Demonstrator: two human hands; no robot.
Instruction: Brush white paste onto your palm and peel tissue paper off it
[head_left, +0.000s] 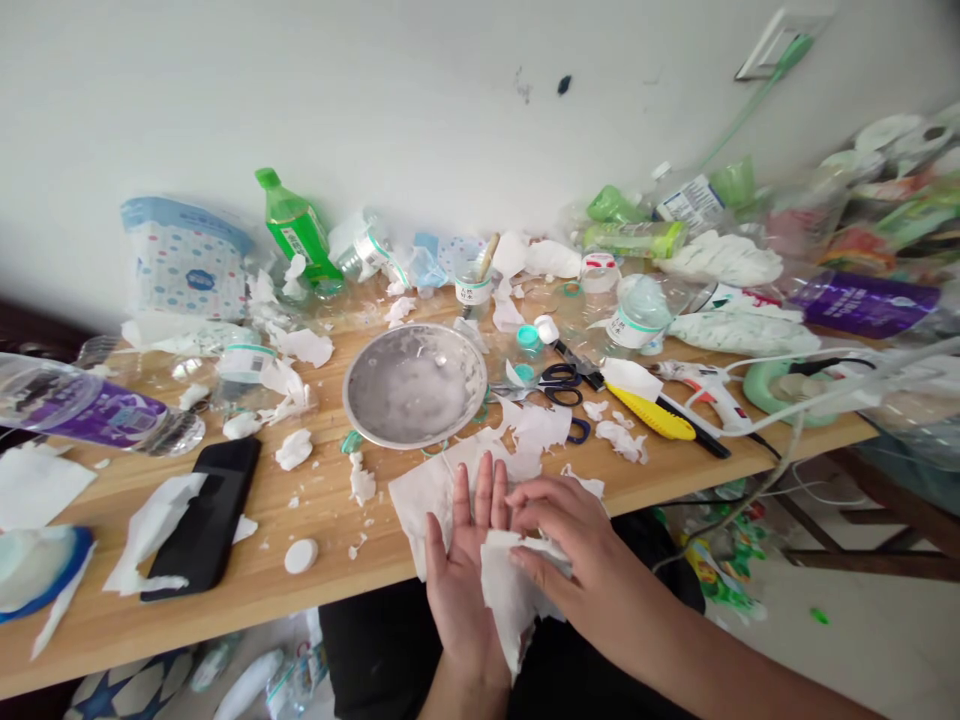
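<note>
My left hand (466,570) is turned palm up with its fingers stretched out, at the table's front edge. Across its palm and wrist lies a piece of white tissue (510,590). My right hand (574,535) pinches that tissue by its upper edge, thumb below and fingers above. Beneath my left fingertips a larger sheet of white tissue (415,500) rests on the wooden table. Just beyond stands a metal bowl (416,385) with a whitish, wet-looking coating inside.
Right of the bowl lie scissors (559,385), a yellow utility knife (652,412) and a glue gun (709,390). On the left are a black phone (214,510) and a purple-labelled bottle (105,410). A green bottle (300,235) leans by the wall; tissue scraps lie around.
</note>
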